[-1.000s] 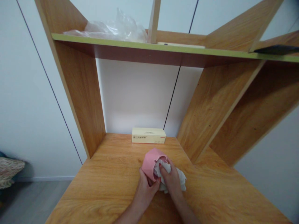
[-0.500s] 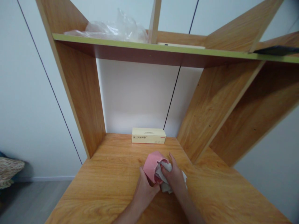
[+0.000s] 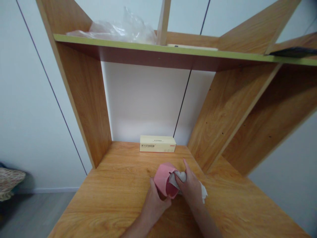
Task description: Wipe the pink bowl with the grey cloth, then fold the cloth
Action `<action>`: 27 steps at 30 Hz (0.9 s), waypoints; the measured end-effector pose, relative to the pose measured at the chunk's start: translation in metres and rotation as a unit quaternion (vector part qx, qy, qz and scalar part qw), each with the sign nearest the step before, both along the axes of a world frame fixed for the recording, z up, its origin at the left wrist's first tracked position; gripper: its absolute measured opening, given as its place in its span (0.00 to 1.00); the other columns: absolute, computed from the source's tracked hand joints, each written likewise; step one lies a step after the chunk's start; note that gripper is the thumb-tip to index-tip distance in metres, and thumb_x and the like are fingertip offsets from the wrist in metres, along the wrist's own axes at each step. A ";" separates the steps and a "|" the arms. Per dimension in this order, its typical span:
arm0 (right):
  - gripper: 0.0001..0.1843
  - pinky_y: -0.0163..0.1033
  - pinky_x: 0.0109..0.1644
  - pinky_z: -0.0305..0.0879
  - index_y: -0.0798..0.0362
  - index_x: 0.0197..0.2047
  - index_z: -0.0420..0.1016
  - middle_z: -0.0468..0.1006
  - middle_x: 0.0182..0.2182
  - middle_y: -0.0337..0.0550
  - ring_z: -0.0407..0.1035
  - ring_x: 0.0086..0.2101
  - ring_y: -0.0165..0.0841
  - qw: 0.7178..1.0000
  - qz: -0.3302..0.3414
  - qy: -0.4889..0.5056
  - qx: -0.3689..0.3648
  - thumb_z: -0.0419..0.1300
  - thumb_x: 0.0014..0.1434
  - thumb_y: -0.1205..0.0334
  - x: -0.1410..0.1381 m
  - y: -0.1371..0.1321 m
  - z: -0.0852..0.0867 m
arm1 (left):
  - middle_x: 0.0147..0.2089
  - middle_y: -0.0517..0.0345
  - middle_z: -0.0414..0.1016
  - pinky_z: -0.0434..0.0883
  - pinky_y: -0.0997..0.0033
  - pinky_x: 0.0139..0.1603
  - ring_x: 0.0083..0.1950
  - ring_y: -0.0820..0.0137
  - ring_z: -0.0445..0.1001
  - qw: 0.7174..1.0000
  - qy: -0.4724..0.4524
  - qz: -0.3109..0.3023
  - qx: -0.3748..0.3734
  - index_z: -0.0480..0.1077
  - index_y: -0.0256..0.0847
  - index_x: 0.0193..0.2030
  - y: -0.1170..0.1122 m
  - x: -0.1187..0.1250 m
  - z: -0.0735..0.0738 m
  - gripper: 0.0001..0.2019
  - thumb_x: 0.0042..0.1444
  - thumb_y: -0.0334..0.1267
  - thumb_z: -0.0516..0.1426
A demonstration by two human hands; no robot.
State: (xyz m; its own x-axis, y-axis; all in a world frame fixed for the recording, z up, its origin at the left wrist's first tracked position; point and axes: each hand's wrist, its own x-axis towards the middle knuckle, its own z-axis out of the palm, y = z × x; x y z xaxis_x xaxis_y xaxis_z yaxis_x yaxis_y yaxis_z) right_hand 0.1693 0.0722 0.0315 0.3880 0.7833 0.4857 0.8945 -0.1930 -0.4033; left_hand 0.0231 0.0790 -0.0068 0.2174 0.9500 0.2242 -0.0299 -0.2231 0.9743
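Observation:
A pink cup-like container is tilted on its side just above the desk, its open mouth facing right and toward me. My left hand grips it from below and the left, thumb along its near side. Bunched in my right hand is a light grey cloth, pinched at the container's rim. Part of the cloth hangs out past the right side of that hand. My right index finger points up, off the cloth. The container's red-pink inside shows below the cloth.
A cream-coloured long box with printed lettering stands at the back of the wooden desk. Overhead, a shelf carries a clear plastic bag and a flat white item. Wooden panels rise on both sides.
My right hand has drawn the cloth to the right, partly out of the container, so more of the inside shows. The container has shifted slightly right with my left hand.

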 end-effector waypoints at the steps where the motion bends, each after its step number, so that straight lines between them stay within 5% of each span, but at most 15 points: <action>1: 0.33 0.40 0.37 0.65 0.56 0.59 0.53 0.74 0.41 0.51 0.70 0.38 0.41 1.000 0.000 0.006 0.003 0.50 0.52 0.52 0.000 0.000 0.000 | 0.41 0.50 0.70 0.68 0.66 0.39 0.42 0.61 0.70 1.000 -0.001 -0.003 0.001 0.56 0.40 0.41 0.000 -0.001 0.001 0.23 0.36 0.28 0.59; 5: 0.32 0.40 0.39 0.64 0.57 0.59 0.52 0.74 0.41 0.51 0.70 0.39 0.40 0.999 0.024 0.037 -0.018 0.48 0.53 0.52 0.000 0.001 -0.002 | 0.39 0.53 0.71 0.67 0.69 0.36 0.39 0.63 0.70 1.000 0.020 -0.006 -0.013 0.56 0.40 0.41 -0.003 -0.005 0.007 0.23 0.36 0.27 0.58; 9: 0.30 0.39 0.33 0.64 0.58 0.59 0.54 0.76 0.30 0.47 0.72 0.31 0.39 0.994 0.047 0.071 -0.062 0.46 0.55 0.54 0.000 0.000 -0.003 | 0.39 0.54 0.71 0.68 0.70 0.37 0.39 0.65 0.70 0.999 -0.013 -0.029 -0.035 0.58 0.39 0.43 -0.004 -0.007 0.013 0.23 0.38 0.28 0.60; 19: 0.33 0.38 0.30 0.65 0.61 0.61 0.49 0.76 0.26 0.43 0.71 0.26 0.37 0.965 0.066 0.251 0.024 0.45 0.55 0.53 -0.012 0.000 -0.007 | 0.53 0.45 0.64 0.63 0.65 0.52 0.53 0.61 0.64 0.988 -0.129 -0.081 -0.035 0.50 0.39 0.55 -0.003 -0.004 0.017 0.34 0.44 0.43 0.62; 27: 0.34 0.38 0.28 0.64 0.59 0.61 0.49 0.76 0.29 0.45 0.71 0.25 0.37 0.982 0.053 0.180 -0.009 0.48 0.54 0.55 -0.018 0.002 -0.005 | 0.32 0.62 0.68 0.65 0.77 0.26 0.27 0.74 0.68 0.993 -0.088 -0.019 -0.076 0.53 0.41 0.42 -0.001 0.000 0.006 0.22 0.45 0.40 0.60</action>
State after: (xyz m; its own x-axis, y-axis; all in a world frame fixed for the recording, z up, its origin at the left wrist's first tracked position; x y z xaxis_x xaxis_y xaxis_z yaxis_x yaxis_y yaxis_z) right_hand 0.1516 0.0742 0.0267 0.4482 0.8356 0.3176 0.7094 -0.1163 -0.6952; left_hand 0.0230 0.0783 -0.0013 0.2230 0.9678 0.1168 -0.2090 -0.0695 0.9754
